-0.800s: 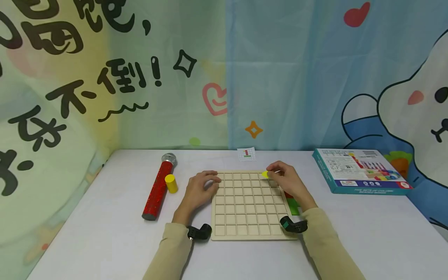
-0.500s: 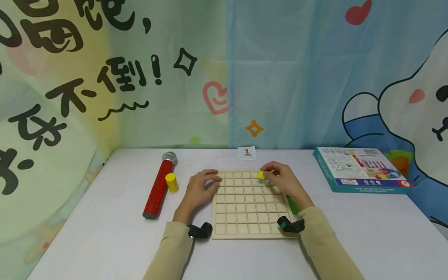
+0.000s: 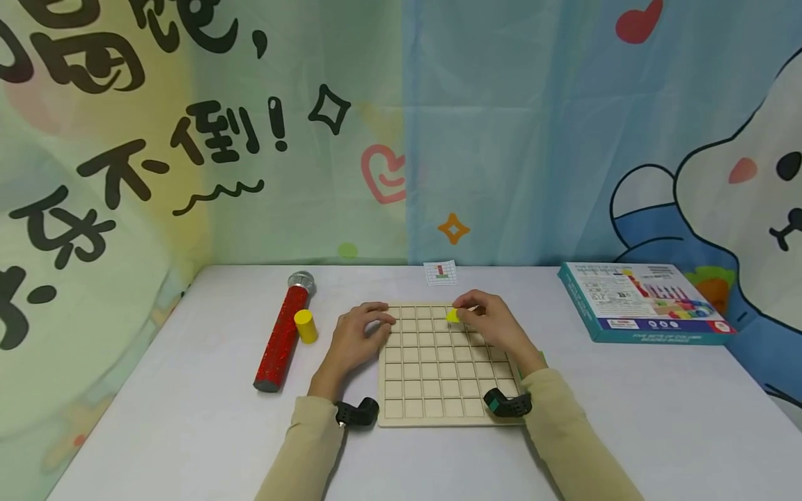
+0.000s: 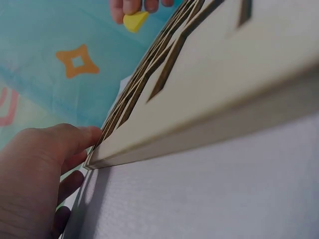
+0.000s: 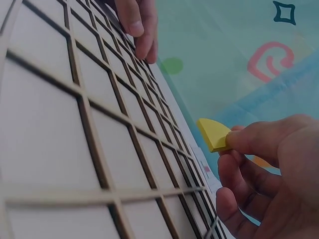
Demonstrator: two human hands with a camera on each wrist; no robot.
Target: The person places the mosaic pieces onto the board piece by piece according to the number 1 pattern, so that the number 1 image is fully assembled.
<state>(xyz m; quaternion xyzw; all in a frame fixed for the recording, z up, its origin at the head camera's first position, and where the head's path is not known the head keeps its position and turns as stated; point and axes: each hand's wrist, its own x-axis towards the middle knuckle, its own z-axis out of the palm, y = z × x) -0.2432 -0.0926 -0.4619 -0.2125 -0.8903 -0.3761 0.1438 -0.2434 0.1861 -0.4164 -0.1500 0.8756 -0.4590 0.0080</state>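
Note:
Between thumb and fingertips my right hand [image 3: 495, 323] pinches a small yellow quarter-circle block [image 5: 214, 134]. In the head view, this block overlaps the far row of a pale wooden grid board [image 3: 432, 376]; the right wrist view has it up in the air beside the grid. At the board's far left corner, my left hand [image 3: 358, 339] touches the edge with loosely bent fingers. One fingertip lies on the board's top in the left wrist view, while the other fingers [image 4: 70, 184] are beside the edge.
Left of the board lie a red microphone [image 3: 283, 341] and a yellow cylinder [image 3: 305, 326]. A small printed grid card [image 3: 441, 273] is at the table's back edge. A teal-sided box [image 3: 651, 306] lies at back right. My right forearm mostly hides green near the board's right side.
My right hand has moved left along the board's far row, carrying the yellow block. Its forearm now covers more of the coloured pieces on the right. The left hand stays at the corner.

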